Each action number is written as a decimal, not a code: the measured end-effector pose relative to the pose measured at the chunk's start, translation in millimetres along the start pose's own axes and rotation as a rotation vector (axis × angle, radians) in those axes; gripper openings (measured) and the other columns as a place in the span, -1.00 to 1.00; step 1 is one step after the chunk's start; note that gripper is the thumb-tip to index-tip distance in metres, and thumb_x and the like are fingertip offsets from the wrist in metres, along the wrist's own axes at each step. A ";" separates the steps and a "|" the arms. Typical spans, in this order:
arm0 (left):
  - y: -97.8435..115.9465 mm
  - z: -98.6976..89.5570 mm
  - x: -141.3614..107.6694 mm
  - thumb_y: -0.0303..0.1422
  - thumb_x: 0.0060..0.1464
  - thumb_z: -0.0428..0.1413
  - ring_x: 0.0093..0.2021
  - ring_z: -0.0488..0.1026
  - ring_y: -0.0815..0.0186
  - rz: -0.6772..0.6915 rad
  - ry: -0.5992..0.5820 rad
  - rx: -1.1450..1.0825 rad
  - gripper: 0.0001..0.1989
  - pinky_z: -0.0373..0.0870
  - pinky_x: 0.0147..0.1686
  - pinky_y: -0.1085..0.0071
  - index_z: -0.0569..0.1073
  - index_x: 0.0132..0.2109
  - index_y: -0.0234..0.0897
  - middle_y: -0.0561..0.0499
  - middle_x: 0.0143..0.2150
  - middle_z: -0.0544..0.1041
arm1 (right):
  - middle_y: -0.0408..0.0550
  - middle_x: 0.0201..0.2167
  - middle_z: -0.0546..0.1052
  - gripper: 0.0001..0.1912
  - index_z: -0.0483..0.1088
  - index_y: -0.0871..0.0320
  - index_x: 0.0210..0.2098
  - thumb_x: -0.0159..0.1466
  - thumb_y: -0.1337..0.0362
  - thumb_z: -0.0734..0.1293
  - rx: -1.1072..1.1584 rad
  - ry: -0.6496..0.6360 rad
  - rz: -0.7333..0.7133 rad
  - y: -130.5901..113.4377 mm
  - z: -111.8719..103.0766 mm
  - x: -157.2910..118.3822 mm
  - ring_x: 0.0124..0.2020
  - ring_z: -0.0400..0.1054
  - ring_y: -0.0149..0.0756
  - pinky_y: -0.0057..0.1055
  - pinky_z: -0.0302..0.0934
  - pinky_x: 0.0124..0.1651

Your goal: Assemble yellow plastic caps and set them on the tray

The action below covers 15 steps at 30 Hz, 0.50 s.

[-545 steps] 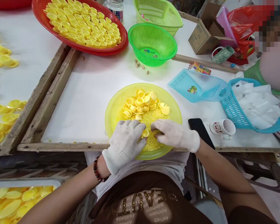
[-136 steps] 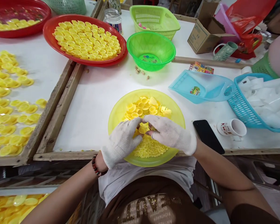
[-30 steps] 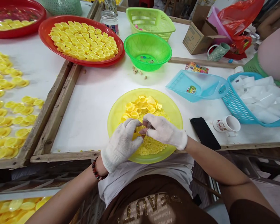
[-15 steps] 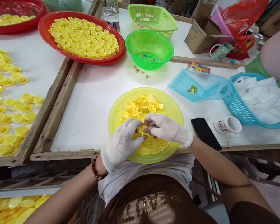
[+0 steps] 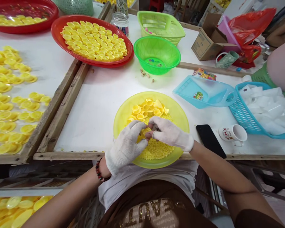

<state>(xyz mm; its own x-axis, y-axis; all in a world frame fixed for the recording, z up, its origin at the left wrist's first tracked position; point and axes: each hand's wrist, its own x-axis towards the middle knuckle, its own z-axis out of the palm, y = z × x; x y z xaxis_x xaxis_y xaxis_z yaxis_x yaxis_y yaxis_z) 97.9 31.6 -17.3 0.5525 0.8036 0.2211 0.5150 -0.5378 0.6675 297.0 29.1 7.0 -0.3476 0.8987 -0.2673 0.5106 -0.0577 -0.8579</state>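
Both hands wear white gloves with bare fingertips and meet over a yellow bowl [image 5: 125, 106] at the table's front edge. My left hand [image 5: 129, 144] and my right hand [image 5: 168, 131] pinch a small yellow cup-shaped piece [image 5: 146, 130] between their fingertips. Loose yellow cup pieces [image 5: 147, 109] lie heaped at the bowl's far side. Small yellow beads [image 5: 156, 150] fill its near side, under the hands. The fingertips partly cover the held piece.
A red tray [image 5: 58, 30] of yellow cups stands at the back left. Beyond the bowl are a green basin [image 5: 156, 52] and a blue scoop [image 5: 204, 91]. On the right lie a black phone [image 5: 210, 141], a mug [image 5: 232, 133] and a blue basket [image 5: 247, 110].
The camera view has shifted, so the table's contents appear slightly lower and further right. My fingertips have drawn closer together around the small piece, which now shows more clearly.
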 end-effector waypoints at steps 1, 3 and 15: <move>-0.5 -0.5 -0.5 -0.48 0.13 0.12 -0.08 0.47 0.18 0.004 0.002 -0.005 -0.77 0.47 -0.05 0.21 0.39 -0.05 -0.28 -0.08 -0.07 0.49 | -0.24 -0.46 0.41 -0.86 0.26 0.10 -0.22 0.26 0.24 0.31 0.079 -0.037 0.007 1.4 -1.1 0.2 -0.44 0.32 -0.41 -0.42 0.21 -0.35; -2.9 -0.6 -0.6 -0.46 0.15 0.11 -0.04 0.47 0.18 0.012 0.006 -0.020 -0.75 0.48 -0.02 0.21 0.38 -0.01 -0.28 -0.09 -0.04 0.49 | -0.22 -0.44 0.43 -0.87 0.26 0.10 -0.18 0.25 0.34 0.24 0.183 -0.097 0.030 5.7 -9.6 -2.7 -0.42 0.37 -0.40 -0.42 0.25 -0.35; -2.1 -20.2 -8.3 -0.29 0.20 0.16 -0.08 0.50 0.21 -0.026 0.101 -0.055 -0.73 0.49 -0.02 0.26 0.45 0.01 -0.29 -0.11 -0.04 0.52 | 0.04 -0.18 0.54 -0.79 0.35 0.09 -0.08 0.38 0.13 0.23 -0.612 0.234 -0.181 23.7 -25.1 2.1 -0.23 0.45 -0.17 -0.23 0.30 -0.18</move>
<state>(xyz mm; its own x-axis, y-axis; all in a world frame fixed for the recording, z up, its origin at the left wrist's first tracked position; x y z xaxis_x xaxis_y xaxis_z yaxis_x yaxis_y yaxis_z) 78.9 31.2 -6.2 0.4693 0.8403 0.2714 0.4902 -0.5036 0.7114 328.1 40.6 -2.9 -0.3251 0.9455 0.0183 0.8373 0.2967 -0.4592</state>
